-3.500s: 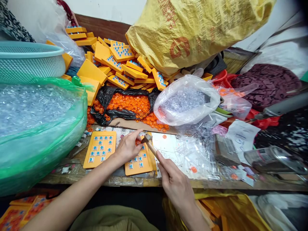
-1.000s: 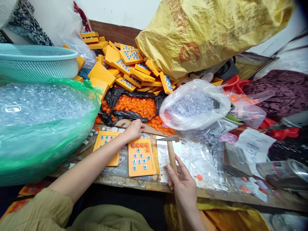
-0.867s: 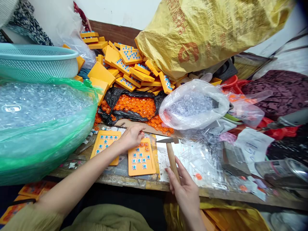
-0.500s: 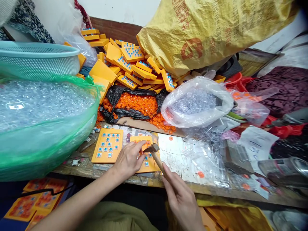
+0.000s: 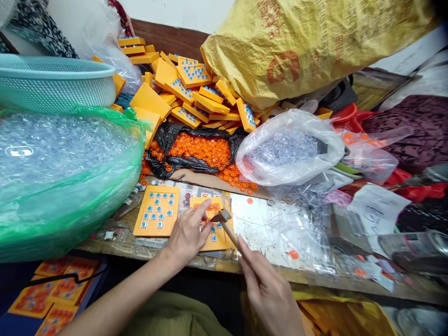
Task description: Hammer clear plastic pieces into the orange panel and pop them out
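Observation:
My right hand [image 5: 271, 289] is wrapped around the wooden handle of a small hammer [image 5: 229, 232], whose metal head is over a yellow panel [image 5: 219, 245]. On that panel rests my left hand [image 5: 187, 235], thumb and index finger apart beside the hammer head; its other fingers are mostly hidden. Orange rings sit along the panel's upper part, and small blue-centred pieces show lower down. To the left of my left hand, another yellow panel [image 5: 140, 224] lies flat with several blue-centred pieces set in it.
Orange rings [image 5: 203, 149] fill a black bag behind the panels. Clear small parts fill a green bag [image 5: 70, 214] at left and a white bag [image 5: 290, 175] at right. Yellow panels [image 5: 150, 102] are heaped at the back, beside a yellow sack [image 5: 252, 60]. A blue basket [image 5: 59, 86] stands left.
The view has shifted very slightly. Both hands, the hammer and the panels stay in nearly the same places.

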A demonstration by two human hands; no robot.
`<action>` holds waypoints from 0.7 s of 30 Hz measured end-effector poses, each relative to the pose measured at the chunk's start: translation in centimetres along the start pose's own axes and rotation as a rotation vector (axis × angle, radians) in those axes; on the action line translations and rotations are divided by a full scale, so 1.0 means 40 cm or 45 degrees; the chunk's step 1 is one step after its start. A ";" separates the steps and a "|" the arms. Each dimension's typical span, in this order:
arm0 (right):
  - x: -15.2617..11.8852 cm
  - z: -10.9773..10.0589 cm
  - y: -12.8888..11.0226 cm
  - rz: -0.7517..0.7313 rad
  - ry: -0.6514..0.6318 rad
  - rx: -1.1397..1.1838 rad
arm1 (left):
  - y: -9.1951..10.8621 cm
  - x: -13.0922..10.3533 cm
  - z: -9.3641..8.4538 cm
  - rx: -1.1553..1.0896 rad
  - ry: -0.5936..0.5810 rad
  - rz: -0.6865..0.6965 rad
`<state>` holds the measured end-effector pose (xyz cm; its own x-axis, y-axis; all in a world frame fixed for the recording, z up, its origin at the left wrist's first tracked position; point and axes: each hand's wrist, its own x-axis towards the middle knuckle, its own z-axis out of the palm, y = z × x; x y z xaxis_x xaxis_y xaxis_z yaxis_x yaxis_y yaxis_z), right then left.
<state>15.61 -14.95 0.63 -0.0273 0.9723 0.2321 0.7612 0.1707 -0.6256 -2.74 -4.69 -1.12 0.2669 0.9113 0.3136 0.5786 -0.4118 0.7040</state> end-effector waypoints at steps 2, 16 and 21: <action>0.001 0.003 0.007 0.084 0.035 0.097 | -0.006 0.009 -0.011 -0.061 -0.038 -0.053; 0.052 0.046 0.017 0.909 0.419 0.985 | -0.153 0.364 -0.040 0.541 -0.118 -0.153; 0.053 0.047 0.018 0.907 0.440 0.985 | -0.128 0.347 -0.051 0.541 -0.244 -0.102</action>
<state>14.89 -12.48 -0.72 0.5302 0.8113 -0.2462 -0.0827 -0.2395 -0.9674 -3.56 10.08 0.92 0.3226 0.9391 0.1179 0.8568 -0.3427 0.3853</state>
